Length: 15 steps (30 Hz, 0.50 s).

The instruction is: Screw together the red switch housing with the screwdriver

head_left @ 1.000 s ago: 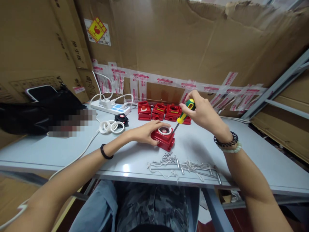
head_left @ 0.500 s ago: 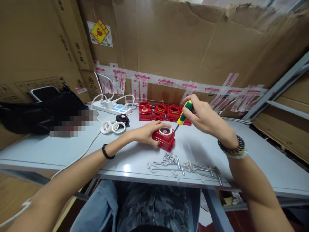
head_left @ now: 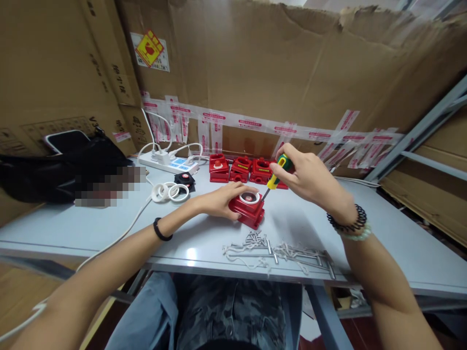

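Note:
A red housing (head_left: pixel 251 217) with a white ring (head_left: pixel 249 198) around a dark centre on its top rests on the table. My left hand (head_left: pixel 226 201) grips it from the left, thumb on the near side and fingers over the far side. In my right hand (head_left: pixel 295 170) is a screwdriver (head_left: pixel 274 181) with a green and yellow handle, its fingers wrapped round the grip. The screwdriver slants down to the left, and its tip meets the housing's right corner. Whether a screw sits under the tip cannot be made out.
Screws (head_left: pixel 255 238), metal rods (head_left: pixel 251 255) and white cords lie near the front edge. More red housings (head_left: pixel 241 169) stand at the back. White rings (head_left: pixel 178 192), black parts (head_left: pixel 184 180) and a power strip (head_left: pixel 175 163) are on the left, beside a black bag (head_left: pixel 65 167).
My right hand has turned slightly on the screwdriver, and its handle shows rotated. The left hand and the red housing stay in place.

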Each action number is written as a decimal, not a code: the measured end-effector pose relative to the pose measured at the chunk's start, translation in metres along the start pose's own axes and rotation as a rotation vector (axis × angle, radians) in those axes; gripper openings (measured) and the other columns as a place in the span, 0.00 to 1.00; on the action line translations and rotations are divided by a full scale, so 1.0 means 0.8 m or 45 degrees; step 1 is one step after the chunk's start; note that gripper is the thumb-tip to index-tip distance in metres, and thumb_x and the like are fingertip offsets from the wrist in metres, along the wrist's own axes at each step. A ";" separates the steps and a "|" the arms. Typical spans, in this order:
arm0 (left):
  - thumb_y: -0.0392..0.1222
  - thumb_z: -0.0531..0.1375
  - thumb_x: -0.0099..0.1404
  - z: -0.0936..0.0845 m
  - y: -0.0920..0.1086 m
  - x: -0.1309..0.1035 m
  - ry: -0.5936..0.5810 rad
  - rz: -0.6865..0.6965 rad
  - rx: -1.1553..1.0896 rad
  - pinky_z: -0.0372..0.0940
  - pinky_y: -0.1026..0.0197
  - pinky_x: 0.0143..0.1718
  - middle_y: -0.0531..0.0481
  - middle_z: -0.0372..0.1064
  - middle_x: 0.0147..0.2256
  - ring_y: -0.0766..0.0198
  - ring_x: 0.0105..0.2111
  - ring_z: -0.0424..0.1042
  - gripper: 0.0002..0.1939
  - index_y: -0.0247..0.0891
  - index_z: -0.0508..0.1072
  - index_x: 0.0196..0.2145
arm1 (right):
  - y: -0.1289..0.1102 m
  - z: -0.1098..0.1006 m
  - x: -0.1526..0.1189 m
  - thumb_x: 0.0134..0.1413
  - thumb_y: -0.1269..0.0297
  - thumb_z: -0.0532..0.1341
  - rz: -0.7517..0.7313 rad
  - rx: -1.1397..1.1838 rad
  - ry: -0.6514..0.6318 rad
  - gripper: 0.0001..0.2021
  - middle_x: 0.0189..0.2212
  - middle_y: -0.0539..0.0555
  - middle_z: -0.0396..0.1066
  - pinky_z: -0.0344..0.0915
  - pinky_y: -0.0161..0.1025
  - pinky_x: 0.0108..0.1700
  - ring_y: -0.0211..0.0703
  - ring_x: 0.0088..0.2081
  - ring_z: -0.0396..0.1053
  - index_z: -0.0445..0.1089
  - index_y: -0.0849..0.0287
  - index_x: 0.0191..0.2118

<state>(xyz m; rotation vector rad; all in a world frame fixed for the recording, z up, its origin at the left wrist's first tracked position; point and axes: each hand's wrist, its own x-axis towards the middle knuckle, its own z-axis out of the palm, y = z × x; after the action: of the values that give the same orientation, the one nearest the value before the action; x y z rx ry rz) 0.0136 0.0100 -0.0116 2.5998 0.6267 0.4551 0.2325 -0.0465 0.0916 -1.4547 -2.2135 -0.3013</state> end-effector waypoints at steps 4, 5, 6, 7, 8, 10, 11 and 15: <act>0.36 0.63 0.50 0.000 0.000 0.000 -0.007 -0.028 0.013 0.57 0.51 0.53 0.46 0.57 0.51 0.52 0.50 0.60 0.42 0.49 0.54 0.61 | 0.000 0.014 0.007 0.58 0.55 0.52 0.129 -0.027 0.171 0.11 0.20 0.49 0.62 0.51 0.38 0.29 0.39 0.23 0.58 0.61 0.56 0.32; 0.36 0.63 0.50 -0.001 0.000 0.000 -0.007 -0.020 0.021 0.57 0.51 0.53 0.46 0.57 0.51 0.52 0.50 0.60 0.42 0.49 0.54 0.61 | 0.002 0.015 0.008 0.59 0.57 0.53 0.098 0.050 0.144 0.08 0.22 0.49 0.63 0.52 0.38 0.29 0.39 0.24 0.59 0.61 0.56 0.35; 0.36 0.63 0.50 -0.001 0.000 0.000 -0.007 -0.009 0.032 0.58 0.52 0.52 0.46 0.58 0.51 0.52 0.50 0.60 0.42 0.49 0.54 0.61 | 0.003 0.014 0.008 0.58 0.59 0.53 0.058 0.130 0.102 0.07 0.23 0.49 0.65 0.53 0.37 0.30 0.38 0.24 0.60 0.60 0.56 0.38; 0.36 0.63 0.50 -0.002 0.001 0.000 -0.007 0.001 0.047 0.58 0.52 0.52 0.46 0.58 0.50 0.53 0.49 0.61 0.41 0.48 0.55 0.61 | 0.005 0.012 0.008 0.58 0.61 0.54 0.015 0.195 0.057 0.07 0.25 0.49 0.65 0.54 0.37 0.31 0.38 0.25 0.61 0.59 0.57 0.40; 0.36 0.63 0.51 -0.003 0.001 0.000 -0.009 0.008 0.063 0.59 0.53 0.51 0.46 0.58 0.50 0.53 0.49 0.61 0.41 0.48 0.55 0.60 | 0.006 0.010 0.007 0.58 0.61 0.54 -0.025 0.236 0.022 0.08 0.26 0.49 0.66 0.55 0.36 0.31 0.38 0.26 0.62 0.58 0.57 0.41; 0.38 0.64 0.51 -0.003 0.004 0.001 -0.007 0.013 0.094 0.59 0.54 0.50 0.46 0.59 0.50 0.54 0.48 0.62 0.39 0.46 0.56 0.60 | 0.006 0.006 0.006 0.58 0.61 0.54 -0.089 0.253 0.002 0.07 0.27 0.49 0.66 0.56 0.36 0.32 0.37 0.26 0.62 0.58 0.57 0.40; 0.41 0.65 0.53 -0.003 0.005 0.002 0.000 0.007 0.104 0.59 0.55 0.50 0.45 0.60 0.50 0.54 0.48 0.62 0.38 0.45 0.56 0.59 | 0.006 0.006 0.005 0.58 0.61 0.53 -0.100 0.238 0.017 0.06 0.27 0.49 0.66 0.55 0.37 0.32 0.37 0.26 0.61 0.59 0.57 0.39; 0.57 0.57 0.62 0.003 0.015 0.005 0.109 -0.083 0.133 0.60 0.54 0.49 0.46 0.63 0.47 0.54 0.46 0.64 0.27 0.44 0.62 0.55 | 0.003 0.013 0.007 0.60 0.55 0.51 -0.022 0.163 0.152 0.12 0.21 0.48 0.63 0.52 0.38 0.29 0.37 0.23 0.58 0.59 0.57 0.30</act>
<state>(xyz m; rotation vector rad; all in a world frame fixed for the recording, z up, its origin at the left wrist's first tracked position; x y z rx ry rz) 0.0225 0.0015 -0.0069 2.6604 0.7808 0.5286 0.2303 -0.0364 0.0855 -1.3161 -2.1104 -0.2414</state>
